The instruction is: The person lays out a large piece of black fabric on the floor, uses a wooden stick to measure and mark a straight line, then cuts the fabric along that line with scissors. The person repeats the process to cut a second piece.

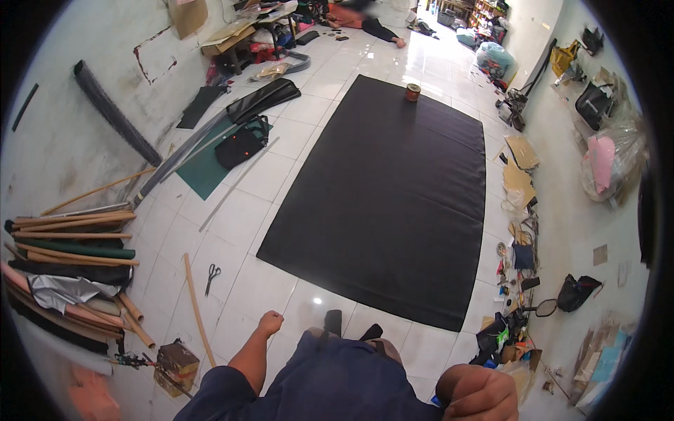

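Observation:
A large black sheet [379, 203] lies flat on the tiled floor in front of me, with faint creases across its right part. On its far edge stands a small round reddish-brown tin or spool [412, 92]. My left hand [269, 323] hangs beside my body in a loose fist, above the tiles short of the sheet's near edge; nothing shows in it. Raised close to the camera at the lower right, my right hand [479, 394] has its fingers curled in. What it holds, if anything, is hidden. Black scissors [212, 278] lie on the floor left of the sheet.
Left of the sheet are a green mat [200, 172], a black bag [242, 145] and a metal strip [239, 184]. Rolls of material [77, 249] are stacked by the left wall, near a long wooden stick [199, 309]. Clutter lines the right wall. Another person [379, 29] is on the floor at the back.

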`<state>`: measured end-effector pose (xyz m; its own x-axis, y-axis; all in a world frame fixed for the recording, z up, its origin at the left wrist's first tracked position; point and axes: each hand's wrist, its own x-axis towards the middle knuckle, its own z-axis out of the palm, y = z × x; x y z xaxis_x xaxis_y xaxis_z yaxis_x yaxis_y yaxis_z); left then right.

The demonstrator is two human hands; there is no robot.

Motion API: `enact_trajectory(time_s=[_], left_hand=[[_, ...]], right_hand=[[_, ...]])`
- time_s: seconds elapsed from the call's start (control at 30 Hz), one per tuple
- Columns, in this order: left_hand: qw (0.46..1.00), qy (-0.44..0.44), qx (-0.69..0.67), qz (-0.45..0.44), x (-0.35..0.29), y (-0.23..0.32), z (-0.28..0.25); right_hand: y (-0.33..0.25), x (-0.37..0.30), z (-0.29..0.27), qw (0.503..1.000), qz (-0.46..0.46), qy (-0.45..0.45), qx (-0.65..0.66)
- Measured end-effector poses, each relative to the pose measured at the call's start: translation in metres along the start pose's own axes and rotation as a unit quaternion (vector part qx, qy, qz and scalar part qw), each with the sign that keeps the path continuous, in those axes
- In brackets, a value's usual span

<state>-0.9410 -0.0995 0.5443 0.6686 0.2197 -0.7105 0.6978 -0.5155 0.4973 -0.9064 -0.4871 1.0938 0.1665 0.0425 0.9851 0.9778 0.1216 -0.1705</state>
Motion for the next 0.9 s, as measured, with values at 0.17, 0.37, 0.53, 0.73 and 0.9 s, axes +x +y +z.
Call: enact_trajectory(time_s=[0.17, 0.37, 0.53, 0.73, 0.9], left_hand=[[1.000, 0.017, -0.006, -0.024, 0.001, -0.006, -0.001], [0.999, 0.007, 0.001, -0.035, 0.001, -0.018, -0.005], [1.000, 0.017, -0.007, -0.015, 0.009, -0.004, -0.004], [0.999, 0.018, -0.021, -0.040, -0.003, -0.016, -0.013], [0.998, -0.008, -0.061, -0.023, -0.002, 0.011, -0.005]], right_hand=[[0.003, 0.009, 0.005, 0.996, 0.070, -0.038, -0.038], [0.027, 0.004, 0.026, 0.997, -0.012, 0.021, 0.076], [0.034, 0.008, -0.017, 0.969, 0.119, -0.068, -0.203], [0.093, 0.052, -0.027, 0.946, 0.252, 0.001, -0.204], [0.105, 0.111, -0.063, 0.958, 0.191, -0.209, -0.032]])
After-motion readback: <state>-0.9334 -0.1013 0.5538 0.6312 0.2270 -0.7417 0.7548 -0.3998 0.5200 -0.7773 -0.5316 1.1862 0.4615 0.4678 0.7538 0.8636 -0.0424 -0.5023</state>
